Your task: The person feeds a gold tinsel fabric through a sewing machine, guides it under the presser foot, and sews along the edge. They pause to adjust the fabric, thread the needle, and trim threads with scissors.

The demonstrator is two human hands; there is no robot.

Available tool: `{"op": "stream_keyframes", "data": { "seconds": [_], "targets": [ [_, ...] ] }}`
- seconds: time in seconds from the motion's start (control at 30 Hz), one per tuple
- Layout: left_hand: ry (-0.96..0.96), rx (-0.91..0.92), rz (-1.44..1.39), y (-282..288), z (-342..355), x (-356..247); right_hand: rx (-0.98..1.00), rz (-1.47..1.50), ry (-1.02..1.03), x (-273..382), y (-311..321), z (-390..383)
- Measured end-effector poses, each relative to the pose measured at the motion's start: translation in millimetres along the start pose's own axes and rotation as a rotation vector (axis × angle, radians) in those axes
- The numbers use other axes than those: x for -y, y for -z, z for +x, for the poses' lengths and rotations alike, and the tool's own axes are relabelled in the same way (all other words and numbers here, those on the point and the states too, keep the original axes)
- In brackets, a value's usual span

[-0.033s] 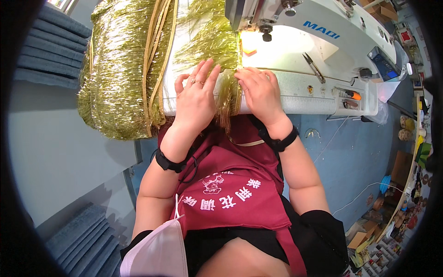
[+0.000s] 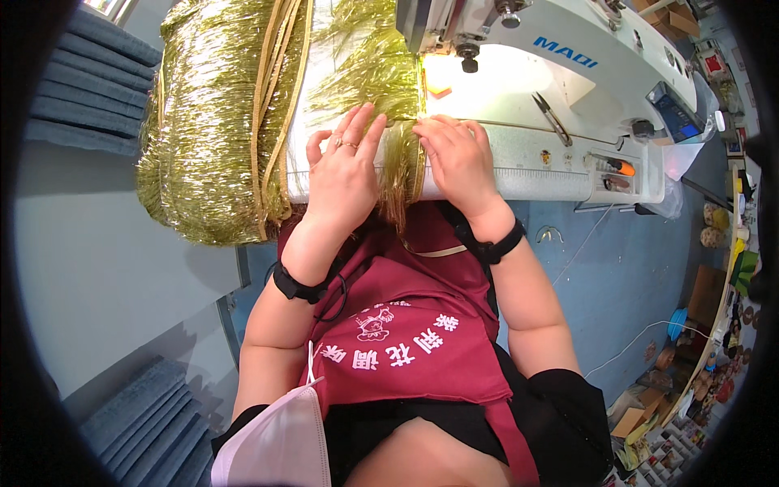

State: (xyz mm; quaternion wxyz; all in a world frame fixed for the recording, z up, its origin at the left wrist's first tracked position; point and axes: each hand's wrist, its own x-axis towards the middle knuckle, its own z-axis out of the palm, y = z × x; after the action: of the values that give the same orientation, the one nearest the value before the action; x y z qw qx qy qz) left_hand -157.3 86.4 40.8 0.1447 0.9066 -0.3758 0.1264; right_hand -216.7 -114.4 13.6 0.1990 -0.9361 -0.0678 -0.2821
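Note:
A strip of shiny gold-green tinsel fringe (image 2: 399,166) runs down the white sewing bed and hangs over its front edge. Its narrow band passes under the head of a white sewing machine (image 2: 560,28). My left hand (image 2: 344,178) lies over the fringe's loose threads, fingers stretched and apart, a ring on one of them. To its right, my right hand (image 2: 462,158) has its fingertips closed at the band's edge, just in front of the machine's needle area. The needle itself is hidden behind the machine head.
A thick bundle of the same fringe (image 2: 203,122) covers the left side of the bed. Black thread snips (image 2: 552,118) lie right of the band. A small tray (image 2: 617,174) with an orange-handled tool sits at the bed's right end. Folded blue fabric (image 2: 93,85) is stacked far left.

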Motion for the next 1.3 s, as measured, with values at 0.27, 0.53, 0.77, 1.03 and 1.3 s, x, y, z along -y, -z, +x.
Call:
{"op": "stream_keyframes", "data": {
  "seconds": [0.27, 0.53, 0.77, 1.03, 1.3],
  "targets": [
    [-0.004, 0.004, -0.018, -6.0, -4.1, 3.8, 0.007, -0.08, -0.007, -12.5, -12.7, 18.7],
    [-0.006, 0.031, -0.019, -8.7, -1.2, 2.0, 0.005, -0.094, 0.007, -9.2, -12.0, 21.8],
    [-0.227, 0.081, -0.166, 1.1, -4.0, 0.3, -0.169, 0.139, -0.12, 6.5, 16.7, -31.0],
    [-0.45, 0.254, -0.096, -3.3, -19.8, 10.3, 0.213, 0.393, -0.588, 26.8, -21.4, -123.8],
    [-0.57, 0.228, 0.015, 12.6, -54.9, 49.0, 0.419, 0.789, -0.513, 37.9, -26.6, -117.2]
  ]
}}
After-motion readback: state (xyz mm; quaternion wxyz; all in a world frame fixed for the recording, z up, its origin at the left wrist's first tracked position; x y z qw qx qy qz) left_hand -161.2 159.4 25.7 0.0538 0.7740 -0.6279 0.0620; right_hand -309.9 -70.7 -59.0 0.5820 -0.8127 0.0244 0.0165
